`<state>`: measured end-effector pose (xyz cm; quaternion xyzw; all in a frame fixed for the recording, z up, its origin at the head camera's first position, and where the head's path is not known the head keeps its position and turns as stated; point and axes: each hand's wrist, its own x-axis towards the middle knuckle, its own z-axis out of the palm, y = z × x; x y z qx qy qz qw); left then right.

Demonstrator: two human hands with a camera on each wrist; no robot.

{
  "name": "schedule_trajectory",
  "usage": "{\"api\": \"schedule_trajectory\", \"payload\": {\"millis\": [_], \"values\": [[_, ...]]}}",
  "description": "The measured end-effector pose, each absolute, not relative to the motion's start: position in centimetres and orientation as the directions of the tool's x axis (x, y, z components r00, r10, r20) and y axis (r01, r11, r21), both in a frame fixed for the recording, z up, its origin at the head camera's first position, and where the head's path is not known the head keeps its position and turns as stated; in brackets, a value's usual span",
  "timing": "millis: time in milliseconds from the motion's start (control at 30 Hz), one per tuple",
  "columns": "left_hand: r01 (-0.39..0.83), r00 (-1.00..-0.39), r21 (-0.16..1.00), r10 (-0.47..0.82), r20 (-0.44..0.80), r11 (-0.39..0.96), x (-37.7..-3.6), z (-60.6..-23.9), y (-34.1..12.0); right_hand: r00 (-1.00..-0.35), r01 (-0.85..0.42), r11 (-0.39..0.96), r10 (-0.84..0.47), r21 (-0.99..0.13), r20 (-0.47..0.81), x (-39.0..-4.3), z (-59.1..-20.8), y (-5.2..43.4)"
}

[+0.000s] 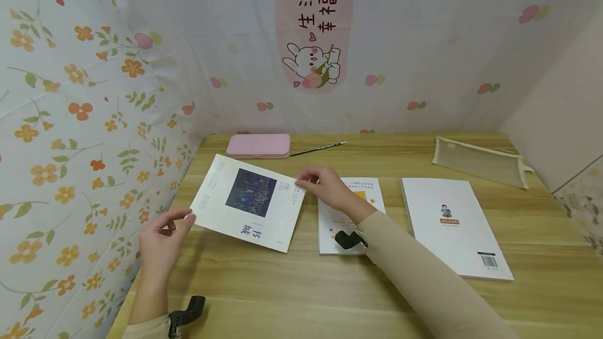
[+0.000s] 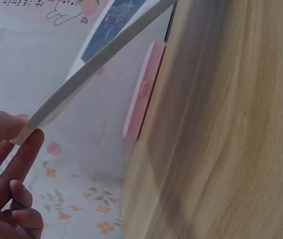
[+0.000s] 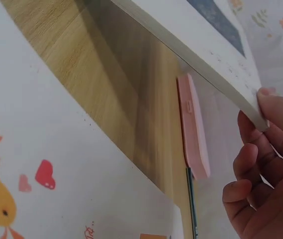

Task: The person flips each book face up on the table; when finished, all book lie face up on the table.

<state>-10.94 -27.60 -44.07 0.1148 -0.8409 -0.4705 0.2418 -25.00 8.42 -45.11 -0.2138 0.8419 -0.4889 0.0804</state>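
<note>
White magazine (image 1: pixel 248 202) with a dark square picture on its cover is held off the wooden table (image 1: pixel 292 286) by both hands, over the table's left half; the left hand (image 1: pixel 160 239) pinches its near-left corner between thumb and fingers, and the left wrist view shows a fingertip (image 2: pixel 32 142) pressed under that corner with the thumb above; the right hand (image 1: pixel 325 184) pinches the opposite, far-right corner, fingers curled beneath the edge and the thumb on top (the right wrist view shows the page block resting on the fingertips (image 3: pixel 268 107)); the hands are well apart, one at each end of the magazine, which tilts slightly with its cover facing up and its printed title upside down to the camera; beyond it, near the back edge of the table, lies a pink case (image 1: pixel 258 146), flat and closed, and just to its right a dark pencil (image 1: pixel 317 148) lies at a slant; under the right forearm sits a booklet with a yellow figure (image 1: pixel 350 213), partly covered by the sleeve; to its right, apart from it, lies a larger white book (image 1: pixel 454 226) with a barcode near its near corner; a beige mesh pouch (image 1: pixel 478 161) lies at the far right; flowered cloth (image 1: pixel 70 119) hangs around the table on the left and behind.
</note>
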Motion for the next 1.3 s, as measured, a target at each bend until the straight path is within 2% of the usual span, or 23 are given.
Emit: {"api": "schedule_trajectory", "payload": {"millis": [233, 500, 633, 833, 967, 1167, 1300], "values": [[-0.082, -0.914, 0.793, -0.362, 0.181, 0.604, -10.7, -44.5, -28.0, -0.861, -0.297, 0.398, -0.506, -0.868, 0.062, -25.6, -46.0, 8.6], [-0.050, -0.991, 0.686, -0.121, 0.057, 0.726, -10.9, -45.8, -29.2, -0.835, -0.321, 0.429, -0.550, -0.844, 0.038, -26.0, -46.3, 8.1], [-0.098, -0.995, 0.663, -0.093, -0.042, 0.742, -10.8, -46.1, -29.5, -0.822, -0.353, 0.466, -0.569, -0.811, 0.031, -26.3, -46.6, 7.7], [-0.155, -0.983, 0.615, -0.060, -0.172, 0.773, -10.7, -46.2, -29.9, -0.836, -0.313, 0.535, -0.548, -0.785, -0.040, -26.8, -46.9, 7.3], [-0.173, -0.979, 0.591, -0.073, -0.189, 0.788, -10.6, -46.2, -29.6, -0.834, -0.326, 0.568, -0.549, -0.756, -0.052, -27.1, -47.3, 7.3], [-0.209, -0.973, 0.533, -0.120, -0.197, 0.820, -10.4, -45.9, -29.2, -0.806, -0.426, 0.642, -0.589, -0.638, -0.055, -27.0, -47.7, 7.2], [-0.212, -0.971, 0.513, -0.118, -0.210, 0.832, -10.4, -45.6, -29.2, -0.809, -0.450, 0.683, -0.584, -0.576, -0.061, -26.5, -47.6, 7.2]]}}
